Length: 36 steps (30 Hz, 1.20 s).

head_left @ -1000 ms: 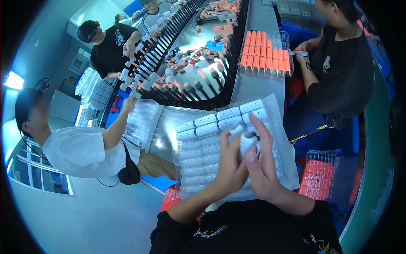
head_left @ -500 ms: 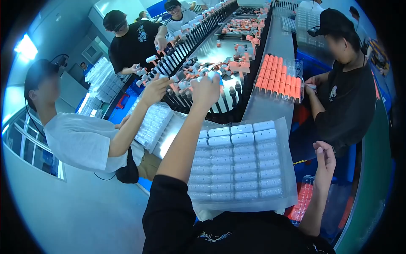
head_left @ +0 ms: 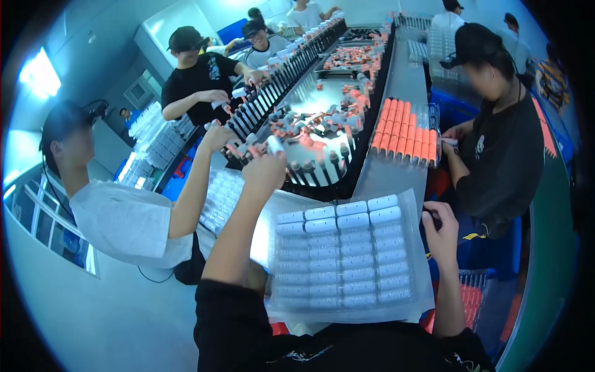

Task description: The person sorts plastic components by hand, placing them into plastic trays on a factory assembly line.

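Observation:
My left hand [head_left: 265, 172] reaches over the near end of the conveyor, its fingers closed around a small white piece [head_left: 274, 145] that sticks up above them. Just below it are the conveyor's black upright posts [head_left: 307, 173], some topped with orange and white parts. My right hand [head_left: 441, 230], loosely curled with thumb and fingers apart, hovers by the right edge of a clear plastic tray [head_left: 424, 273]. Nothing shows in it. In front of me, the tray carries rows of white rounded blocks [head_left: 322, 226]; a translucent sheet lies under or around it.
Loose orange and grey parts [head_left: 316, 124] lie inside the conveyor loop. Rows of orange tubes [head_left: 403, 130] rest on the metal bench to the right. A co-worker in white [head_left: 124, 217] reaches in at my left; another in black [head_left: 496, 149] sits right. A tray of reddish parts [head_left: 472, 297] is low beside me.
My left hand has moved left and down along the conveyor, with a white piece in it. The right hand has come left, closer to the tray's edge. The view has shifted slightly.

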Each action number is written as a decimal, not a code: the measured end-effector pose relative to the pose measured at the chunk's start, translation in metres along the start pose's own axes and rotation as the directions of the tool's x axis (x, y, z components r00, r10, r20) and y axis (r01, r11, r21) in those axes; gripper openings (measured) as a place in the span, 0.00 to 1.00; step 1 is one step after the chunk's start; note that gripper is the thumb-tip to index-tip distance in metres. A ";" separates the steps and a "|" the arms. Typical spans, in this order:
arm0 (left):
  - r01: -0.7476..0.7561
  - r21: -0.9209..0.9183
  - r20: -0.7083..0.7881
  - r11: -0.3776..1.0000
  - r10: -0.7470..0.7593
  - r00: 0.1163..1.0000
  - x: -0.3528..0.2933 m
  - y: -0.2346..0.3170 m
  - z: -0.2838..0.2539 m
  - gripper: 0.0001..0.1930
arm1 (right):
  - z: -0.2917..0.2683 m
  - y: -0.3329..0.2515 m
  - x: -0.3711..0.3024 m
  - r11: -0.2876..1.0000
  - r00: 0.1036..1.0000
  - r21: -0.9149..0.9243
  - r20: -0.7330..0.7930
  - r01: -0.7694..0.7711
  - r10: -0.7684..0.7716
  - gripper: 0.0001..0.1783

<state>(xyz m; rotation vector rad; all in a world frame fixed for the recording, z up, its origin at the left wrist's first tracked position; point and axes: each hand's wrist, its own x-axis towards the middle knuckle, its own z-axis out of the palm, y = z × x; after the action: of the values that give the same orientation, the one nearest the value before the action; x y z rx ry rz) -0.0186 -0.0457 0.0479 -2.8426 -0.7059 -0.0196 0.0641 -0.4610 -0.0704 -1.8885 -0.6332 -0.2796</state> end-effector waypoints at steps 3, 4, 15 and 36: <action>-0.300 0.082 0.041 0.950 0.297 0.954 -0.031 -0.025 0.019 0.18 | 0.007 -0.045 0.012 0.972 0.954 -0.061 0.213 0.227 -0.210 0.16; -0.376 -0.020 -0.005 0.926 0.376 0.927 -0.040 -0.009 -0.001 0.17 | 0.008 -0.049 0.017 0.952 0.921 -0.069 0.285 0.297 -0.266 0.18; -0.724 0.009 -0.433 0.690 0.655 0.619 0.032 0.013 -0.023 0.28 | 0.060 -0.049 0.054 0.774 0.669 -0.240 0.682 0.586 -0.295 0.17; -0.007 -0.130 -0.534 0.991 -0.064 0.843 0.048 -0.067 0.077 0.21 | 0.065 -0.082 0.151 0.956 0.822 0.058 0.497 0.287 -0.277 0.35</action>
<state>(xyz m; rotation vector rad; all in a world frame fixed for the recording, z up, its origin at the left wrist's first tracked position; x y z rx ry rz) -0.0100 0.0504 -0.0109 -2.7249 -0.6300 -0.8627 0.1377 -0.3337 0.0394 -1.8899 -1.2757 0.0296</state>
